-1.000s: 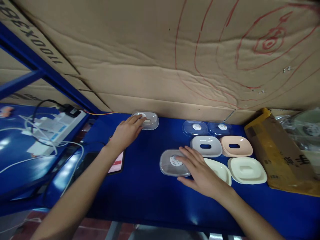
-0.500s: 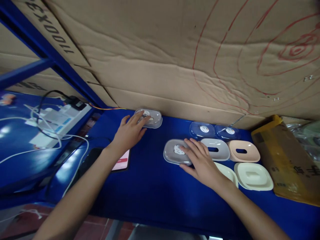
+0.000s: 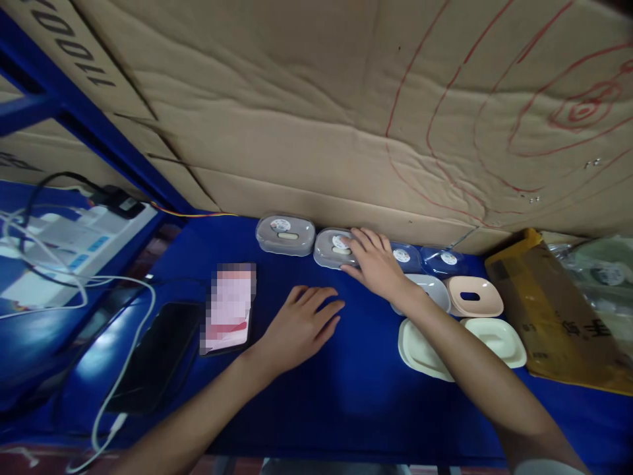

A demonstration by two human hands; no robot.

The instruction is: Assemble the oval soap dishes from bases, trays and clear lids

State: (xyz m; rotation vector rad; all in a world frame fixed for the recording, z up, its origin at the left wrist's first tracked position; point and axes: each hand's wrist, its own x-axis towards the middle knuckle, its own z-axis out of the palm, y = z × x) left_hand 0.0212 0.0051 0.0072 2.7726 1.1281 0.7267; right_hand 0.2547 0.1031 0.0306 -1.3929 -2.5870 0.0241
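My right hand [image 3: 376,265] grips the right side of a grey soap box [image 3: 326,248] with a clear lid and a round white sticker, at the foot of the cardboard wall. A second lidded soap box [image 3: 285,245] stands just left of it. My left hand [image 3: 302,324] hovers over the blue table, fingers spread and holding nothing. Two clear lids [image 3: 408,260] with stickers lie to the right, partly behind my right hand. Nearer are a grey slotted tray [image 3: 438,294], a peach slotted tray [image 3: 487,297], and two cream dishes [image 3: 415,349], partly covered by my right forearm.
A phone [image 3: 228,310] with its screen lit lies left of my left hand, beside a dark phone [image 3: 154,359] and a white cable. A power strip [image 3: 86,257] with plugs is at far left. A taped carton [image 3: 558,316] borders the right side. Cardboard [image 3: 277,105] rises behind.
My right hand has moved the grey soap box back and left, beside the other one. My left hand has let go of that other box and drawn back toward me.
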